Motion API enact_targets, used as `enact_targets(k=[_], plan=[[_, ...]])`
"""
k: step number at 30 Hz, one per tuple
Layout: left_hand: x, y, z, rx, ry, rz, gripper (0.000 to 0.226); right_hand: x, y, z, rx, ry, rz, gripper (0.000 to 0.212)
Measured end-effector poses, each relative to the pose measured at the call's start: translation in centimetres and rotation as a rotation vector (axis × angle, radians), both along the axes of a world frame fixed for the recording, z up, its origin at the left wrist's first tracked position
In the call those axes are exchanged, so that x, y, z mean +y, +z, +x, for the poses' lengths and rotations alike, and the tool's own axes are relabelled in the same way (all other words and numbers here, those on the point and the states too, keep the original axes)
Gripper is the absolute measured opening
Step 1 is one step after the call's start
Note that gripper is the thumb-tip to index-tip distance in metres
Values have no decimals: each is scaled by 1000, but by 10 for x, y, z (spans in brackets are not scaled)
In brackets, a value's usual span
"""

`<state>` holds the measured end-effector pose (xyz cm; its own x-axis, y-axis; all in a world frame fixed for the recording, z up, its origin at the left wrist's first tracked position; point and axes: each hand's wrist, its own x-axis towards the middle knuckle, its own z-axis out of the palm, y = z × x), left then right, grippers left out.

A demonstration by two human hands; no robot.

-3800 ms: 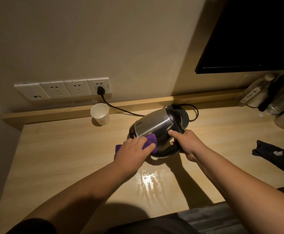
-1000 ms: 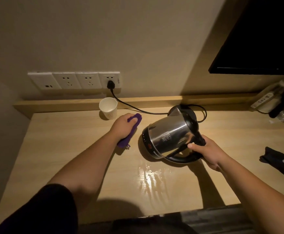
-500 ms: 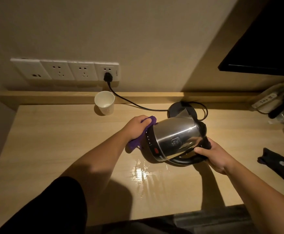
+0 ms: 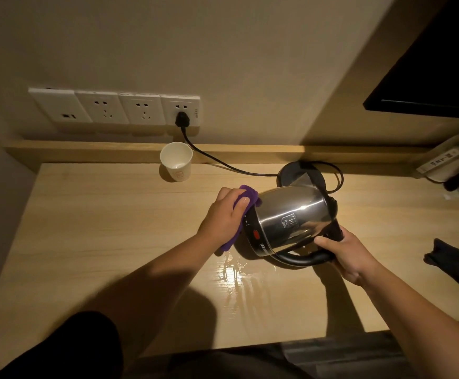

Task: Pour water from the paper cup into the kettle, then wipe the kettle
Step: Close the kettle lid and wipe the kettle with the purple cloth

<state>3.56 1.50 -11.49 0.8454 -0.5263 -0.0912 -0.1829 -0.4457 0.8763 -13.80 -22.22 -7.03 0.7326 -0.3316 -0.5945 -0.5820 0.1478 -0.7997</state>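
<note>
A steel kettle [image 4: 291, 214] with a black handle is tipped on its side above the wooden desk [image 4: 99, 228], its base facing left. My right hand [image 4: 343, 250] grips the black handle at the lower right. My left hand [image 4: 222, 214] presses a purple cloth [image 4: 58, 194] against the kettle's base on the left side; part of the cloth hangs below my palm. The white paper cup [image 4: 177, 161] stands upright at the back of the desk, apart from both hands.
The black kettle stand [image 4: 291, 175] sits behind the kettle, its cord [image 4: 222, 162] running to a wall socket [image 4: 181, 109]. A water puddle [image 4: 239, 280] shines on the desk near the front. A black cloth item [image 4: 455, 263] lies at right; bottles stand at far right.
My left hand has brought the purple cloth from the desk onto the kettle's base and presses it there. My right hand keeps the kettle tilted, now slightly more level.
</note>
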Motion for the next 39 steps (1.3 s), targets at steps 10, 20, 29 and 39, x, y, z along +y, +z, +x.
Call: enact_targets(k=[10, 20, 29, 39], plan=[[13, -7, -22, -150, 73, 26, 34, 12, 10, 7, 39, -133, 97, 24], [16, -9, -47, -416, -27, 58, 35, 20, 24, 19, 123, -234, 182, 46], [24, -32, -63, -570, -250, 265, 61, 31, 32, 28, 150, -306, 195, 31], [60, -39, -34, -297, -86, 434, 23, 38, 38, 23, 105, -183, 27, 26]])
